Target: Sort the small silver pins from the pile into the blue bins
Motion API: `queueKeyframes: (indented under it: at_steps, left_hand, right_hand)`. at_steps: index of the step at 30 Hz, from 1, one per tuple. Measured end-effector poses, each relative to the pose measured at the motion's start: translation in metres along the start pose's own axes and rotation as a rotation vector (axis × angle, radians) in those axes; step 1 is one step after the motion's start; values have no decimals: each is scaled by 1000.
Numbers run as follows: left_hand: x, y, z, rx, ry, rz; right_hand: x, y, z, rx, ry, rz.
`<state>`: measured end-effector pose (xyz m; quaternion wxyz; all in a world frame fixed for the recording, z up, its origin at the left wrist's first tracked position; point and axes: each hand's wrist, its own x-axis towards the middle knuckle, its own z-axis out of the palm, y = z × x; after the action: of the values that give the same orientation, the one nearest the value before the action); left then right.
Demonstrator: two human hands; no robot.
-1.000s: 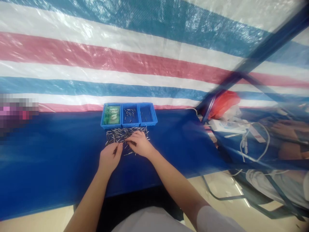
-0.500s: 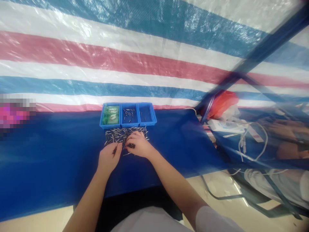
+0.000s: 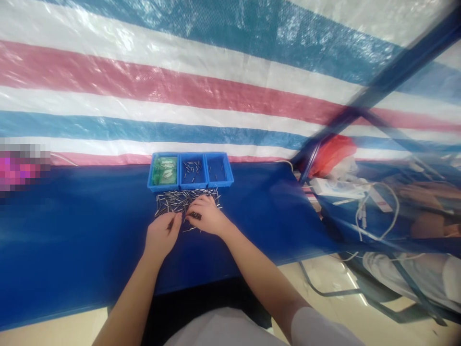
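A heap of small metal pins (image 3: 176, 200) lies on the blue table cover (image 3: 79, 226) in front of three joined blue bins (image 3: 190, 171). My left hand (image 3: 162, 234) is curled at the heap's near left edge, pinching a thin dark pin between thumb and fingers. My right hand (image 3: 208, 215) rests on the heap's right side with its fingers bent down onto the pins, a few dark pins under the fingertips.
The left bin holds green packets (image 3: 164, 171); the middle and right bins hold a few pins. A striped tarp (image 3: 180, 81) hangs behind. To the right are a red bag (image 3: 333, 150), white cables (image 3: 374, 211) and another person's arm (image 3: 425, 192).
Both hands stay at the heap; the right hand's fingers have shifted slightly over the pins. The view has drifted a little.
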<state>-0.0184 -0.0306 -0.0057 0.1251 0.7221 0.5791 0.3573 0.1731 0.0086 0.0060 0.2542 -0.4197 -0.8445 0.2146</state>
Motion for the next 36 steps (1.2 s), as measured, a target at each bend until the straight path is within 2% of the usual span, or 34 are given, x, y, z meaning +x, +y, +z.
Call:
queueKeyframes:
  at_steps: [28,36]
  left_hand:
    - [2,3,0,17,-49,9]
    - [1,2,-1,11,-23,35]
  right_hand:
    - [1,0,-1,40,13,15]
    - [1,-1,-2,41,8,11]
